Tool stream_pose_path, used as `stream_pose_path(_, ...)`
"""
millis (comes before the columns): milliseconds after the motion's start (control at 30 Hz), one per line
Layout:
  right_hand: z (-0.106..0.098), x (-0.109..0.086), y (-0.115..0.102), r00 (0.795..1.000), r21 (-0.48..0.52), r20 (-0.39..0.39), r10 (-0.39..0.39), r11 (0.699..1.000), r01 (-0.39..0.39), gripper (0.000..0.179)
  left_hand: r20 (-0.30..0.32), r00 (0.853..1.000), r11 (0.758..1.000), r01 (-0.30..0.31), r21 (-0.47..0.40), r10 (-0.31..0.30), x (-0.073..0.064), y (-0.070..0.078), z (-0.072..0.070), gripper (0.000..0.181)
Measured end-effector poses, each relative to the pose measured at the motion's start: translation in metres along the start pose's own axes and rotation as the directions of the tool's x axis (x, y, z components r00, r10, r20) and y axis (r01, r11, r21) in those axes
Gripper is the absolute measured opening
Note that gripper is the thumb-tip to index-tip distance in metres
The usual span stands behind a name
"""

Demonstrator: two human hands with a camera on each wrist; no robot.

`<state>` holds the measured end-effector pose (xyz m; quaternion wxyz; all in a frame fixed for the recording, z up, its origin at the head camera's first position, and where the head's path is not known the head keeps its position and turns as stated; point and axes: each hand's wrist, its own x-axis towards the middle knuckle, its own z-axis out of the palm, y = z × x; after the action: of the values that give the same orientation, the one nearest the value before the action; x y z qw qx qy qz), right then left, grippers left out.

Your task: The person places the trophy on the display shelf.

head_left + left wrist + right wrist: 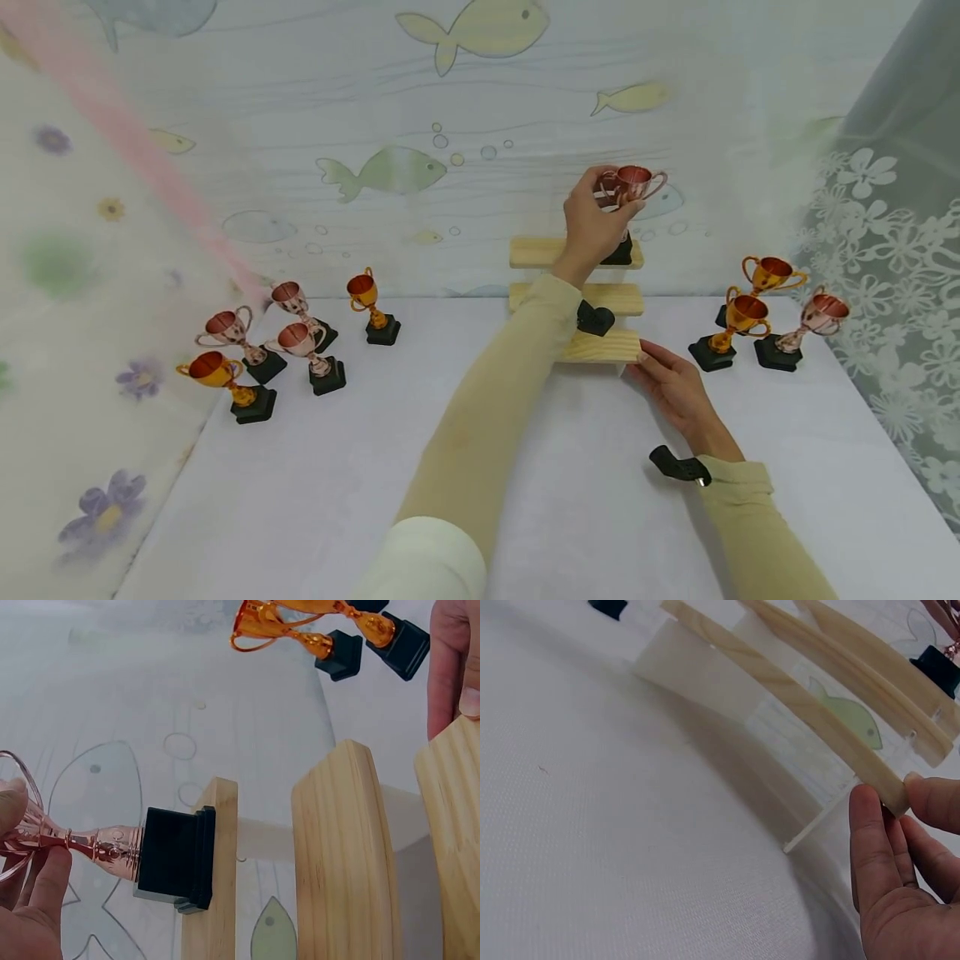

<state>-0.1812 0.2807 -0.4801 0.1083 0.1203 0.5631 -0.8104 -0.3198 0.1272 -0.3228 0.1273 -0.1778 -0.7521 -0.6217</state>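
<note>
Left hand (pixel 592 218) is gripping a rose-copper trophy cup (pixel 628 185) by its bowl and stem, fingers curled round it; the wrist view is showing the fingers (pixel 45 881) pinching the stem. The cup's black base (pixel 176 859) is sitting on the top step (pixel 532 252) of the wooden step stand (pixel 600 346), toward that step's right end, with the cup upright.

Right hand (pixel 675 387) is resting at the right end of the stand's lowest step, fingers nearly straight, fingertips (pixel 870 825) touching the end of the plank (pixel 810 712). It is gripping nothing. The held cup is standing above and behind this hand, two steps up the stand.

Middle step (pixel 615 297) is lying bare between them; the black clip of the left wrist's camera strap (pixel 595 318) is overlapping it in the head view.

Left of the stand, well apart, five small trophies (pixel 300 342) are standing in a cluster on the white table (pixel 337 483), two gold and three rose-copper. Right of the stand, three more trophies (pixel 738 321) are standing near the table's far right edge. Behind the stand, a fish-printed backdrop (pixel 390 171) is hanging.
</note>
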Motion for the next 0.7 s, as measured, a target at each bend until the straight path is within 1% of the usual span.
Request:
stream_pose_path(200,0.002,0.0,0.002,1.0,-0.046,-0.007,-0.018,0.999,0.017,0.065,-0.021,1.0,1.0,0.007,-0.014,-0.007,0.0,0.0,0.004,0.049)
stream_pose_path(400,0.005,0.003,0.002,1.0,-0.055,-0.015,-0.012,0.998,0.011,0.065,-0.033,0.999,0.999,0.017,-0.029,-0.018,0.001,0.002,0.005,0.049)
stream_pose_path(567,0.005,0.0,0.0,1.0,-0.05,-0.024,-0.005,0.999,0.003,0.067,-0.033,0.999,0.999,0.029,-0.046,-0.03,0.001,0.004,0.009,0.049)
stream_pose_path(700,0.005,-0.003,-0.001,0.999,-0.03,-0.036,0.015,0.999,-0.016,0.068,-0.027,0.999,0.999,0.032,-0.043,-0.033,0.0,0.004,0.013,0.048)
